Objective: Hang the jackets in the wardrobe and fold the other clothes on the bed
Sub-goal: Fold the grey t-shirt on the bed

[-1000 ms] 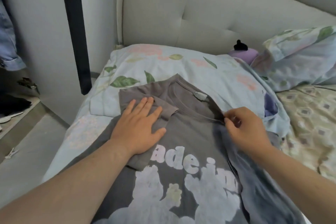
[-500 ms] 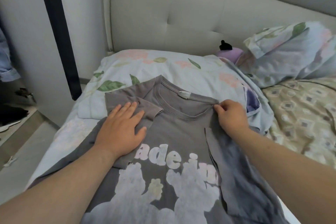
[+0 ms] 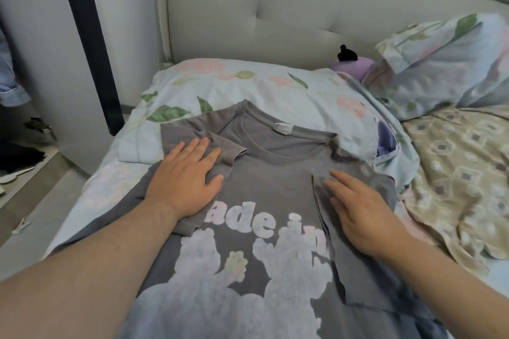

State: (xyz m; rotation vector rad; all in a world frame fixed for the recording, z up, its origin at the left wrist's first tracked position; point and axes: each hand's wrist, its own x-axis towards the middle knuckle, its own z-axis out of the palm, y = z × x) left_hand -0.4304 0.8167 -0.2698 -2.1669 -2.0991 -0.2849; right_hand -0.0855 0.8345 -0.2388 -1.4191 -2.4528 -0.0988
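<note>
**A:** Where's the shirt point(image 3: 270, 181)?

**B:** It's flat on the bed point(image 3: 91, 195), print up. The collar point(image 3: 264, 135) is at twelve o'clock, overlapping the pillow point(image 3: 275, 96). Both sides are folded in.

**A:** And the hands?

**B:** Neither grips anything. The left hand point(image 3: 184, 181) lies flat, fingers straight, on the folded sleeve point(image 3: 228, 153) at nine o'clock. The right hand point(image 3: 358, 212), fingers straight too, rests on the flap point(image 3: 355, 283) at three.

**A:** What's the best way on?

**B:** I'd smooth each side from the collar toward six and get the edges parallel. Then I'd fold the bottom up to twelve. Any wrinkle trapped now would likely leave the fold crooked.
</note>
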